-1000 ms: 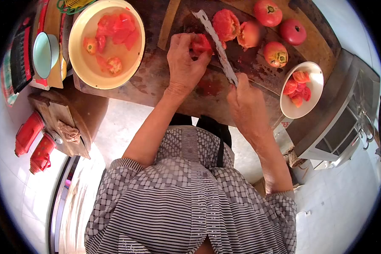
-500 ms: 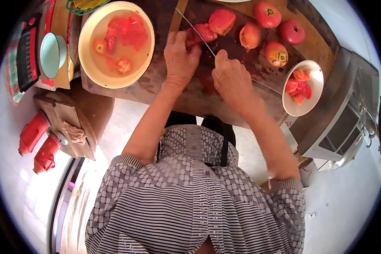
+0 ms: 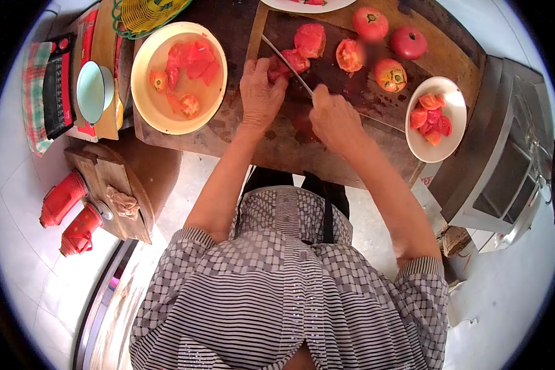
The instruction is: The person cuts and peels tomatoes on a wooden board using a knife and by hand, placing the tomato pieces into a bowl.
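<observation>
My left hand (image 3: 262, 95) is closed around a peeled tomato (image 3: 296, 60) on the dark board, its fingers partly hiding it. In my right hand (image 3: 337, 117) is a knife (image 3: 288, 65), its blade slanting across that tomato beside my left fingertips. How deep the edge sits I cannot tell. Just beyond lies another peeled tomato (image 3: 309, 41), touching or nearly touching it. A cut tomato (image 3: 349, 55) rests farther right with its flesh showing. Several unpeeled tomatoes (image 3: 370, 24) sit behind and beside that one.
An oval white bowl (image 3: 454, 111) with tomato chunks stands at the right edge. On the left, a cream basin (image 3: 139, 92) holds liquid, tomato skins and scraps. Also around are a white plate (image 3: 314, 7), a green-yellow basket (image 3: 148, 15), a pale-green bowl (image 3: 90, 92) and a stove-like metal unit (image 3: 505, 166).
The whole view has shifted slightly, showing more of the plate and basket at the top. The knife blade has tilted a little over the tomato. Both hands keep their hold.
</observation>
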`<action>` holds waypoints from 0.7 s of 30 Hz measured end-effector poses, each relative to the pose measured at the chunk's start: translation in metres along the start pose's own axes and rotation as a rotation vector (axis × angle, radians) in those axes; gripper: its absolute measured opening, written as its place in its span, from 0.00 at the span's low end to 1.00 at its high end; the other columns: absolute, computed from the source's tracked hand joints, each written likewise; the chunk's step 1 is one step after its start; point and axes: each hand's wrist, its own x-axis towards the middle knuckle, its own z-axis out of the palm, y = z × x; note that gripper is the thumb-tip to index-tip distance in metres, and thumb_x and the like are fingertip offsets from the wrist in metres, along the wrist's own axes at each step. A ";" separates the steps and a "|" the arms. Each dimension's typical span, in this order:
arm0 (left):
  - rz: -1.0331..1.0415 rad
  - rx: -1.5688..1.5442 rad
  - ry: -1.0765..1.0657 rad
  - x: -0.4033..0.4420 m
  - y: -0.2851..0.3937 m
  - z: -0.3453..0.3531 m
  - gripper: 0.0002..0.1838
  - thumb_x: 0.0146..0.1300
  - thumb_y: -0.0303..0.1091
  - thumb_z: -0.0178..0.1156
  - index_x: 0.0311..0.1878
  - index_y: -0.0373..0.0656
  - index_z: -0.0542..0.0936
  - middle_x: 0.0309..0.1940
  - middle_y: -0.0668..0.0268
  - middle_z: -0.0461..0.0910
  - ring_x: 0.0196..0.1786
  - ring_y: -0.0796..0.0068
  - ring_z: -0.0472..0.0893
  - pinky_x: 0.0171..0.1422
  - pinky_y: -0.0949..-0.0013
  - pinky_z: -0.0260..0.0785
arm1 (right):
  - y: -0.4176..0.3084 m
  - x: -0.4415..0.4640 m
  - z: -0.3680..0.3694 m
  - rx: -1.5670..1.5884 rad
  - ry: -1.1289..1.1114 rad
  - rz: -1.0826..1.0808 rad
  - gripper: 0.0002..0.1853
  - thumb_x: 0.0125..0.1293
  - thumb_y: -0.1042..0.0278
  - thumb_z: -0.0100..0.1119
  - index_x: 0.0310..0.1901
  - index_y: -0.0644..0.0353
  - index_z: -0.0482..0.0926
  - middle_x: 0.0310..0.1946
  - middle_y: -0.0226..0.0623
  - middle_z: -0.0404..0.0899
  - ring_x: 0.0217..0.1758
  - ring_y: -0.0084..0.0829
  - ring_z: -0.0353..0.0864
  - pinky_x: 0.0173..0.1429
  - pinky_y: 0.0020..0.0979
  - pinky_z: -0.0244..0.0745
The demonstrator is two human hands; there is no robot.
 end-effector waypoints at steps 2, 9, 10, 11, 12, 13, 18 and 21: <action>0.060 0.094 0.021 -0.004 -0.002 -0.001 0.15 0.47 0.24 0.61 0.42 0.39 0.76 0.33 0.53 0.72 0.37 0.51 0.75 0.40 0.55 0.69 | 0.001 -0.010 0.001 -0.020 -0.036 0.041 0.08 0.60 0.72 0.55 0.37 0.65 0.68 0.28 0.57 0.80 0.34 0.54 0.83 0.37 0.48 0.80; 0.053 0.135 0.071 0.012 -0.018 -0.005 0.13 0.47 0.26 0.62 0.38 0.40 0.77 0.31 0.55 0.73 0.37 0.53 0.75 0.41 0.56 0.69 | -0.010 0.011 0.009 0.056 -0.027 0.019 0.06 0.60 0.74 0.52 0.38 0.65 0.69 0.31 0.58 0.80 0.38 0.55 0.83 0.41 0.48 0.79; 0.057 0.131 0.062 0.013 -0.018 -0.005 0.13 0.46 0.26 0.62 0.38 0.40 0.77 0.30 0.56 0.73 0.36 0.54 0.75 0.41 0.56 0.69 | -0.008 0.006 0.005 0.059 -0.051 0.037 0.06 0.60 0.74 0.51 0.38 0.65 0.69 0.31 0.58 0.80 0.38 0.55 0.83 0.41 0.48 0.79; 0.053 0.120 0.052 0.009 -0.017 -0.004 0.12 0.46 0.26 0.63 0.38 0.41 0.77 0.30 0.56 0.73 0.36 0.54 0.75 0.41 0.56 0.69 | -0.004 -0.003 0.003 0.055 -0.084 0.060 0.06 0.60 0.74 0.51 0.39 0.65 0.69 0.32 0.59 0.80 0.39 0.55 0.82 0.41 0.48 0.79; 0.047 0.110 0.044 0.008 -0.015 -0.004 0.12 0.46 0.26 0.63 0.37 0.41 0.77 0.30 0.56 0.73 0.36 0.54 0.75 0.41 0.56 0.69 | 0.001 -0.010 0.002 0.081 -0.097 0.084 0.07 0.60 0.73 0.50 0.39 0.66 0.68 0.32 0.61 0.79 0.39 0.59 0.81 0.43 0.51 0.77; 0.041 0.094 0.038 0.009 -0.014 -0.005 0.12 0.46 0.26 0.63 0.37 0.41 0.77 0.30 0.56 0.73 0.36 0.54 0.75 0.41 0.57 0.69 | 0.005 -0.016 0.002 0.110 -0.111 0.104 0.08 0.60 0.73 0.49 0.39 0.67 0.67 0.32 0.64 0.78 0.39 0.62 0.79 0.44 0.54 0.74; 0.010 0.088 0.031 0.006 -0.010 -0.005 0.10 0.45 0.26 0.62 0.35 0.41 0.77 0.31 0.57 0.74 0.37 0.55 0.76 0.40 0.58 0.70 | 0.015 -0.039 0.006 0.160 -0.155 0.150 0.09 0.60 0.72 0.48 0.40 0.66 0.65 0.32 0.67 0.77 0.41 0.67 0.76 0.47 0.58 0.70; 0.042 0.025 0.046 0.002 -0.005 -0.005 0.10 0.45 0.24 0.61 0.34 0.41 0.77 0.32 0.57 0.74 0.36 0.56 0.77 0.39 0.59 0.71 | 0.010 -0.039 0.001 0.164 -0.155 0.145 0.09 0.61 0.72 0.47 0.40 0.66 0.65 0.32 0.67 0.77 0.41 0.67 0.75 0.48 0.58 0.70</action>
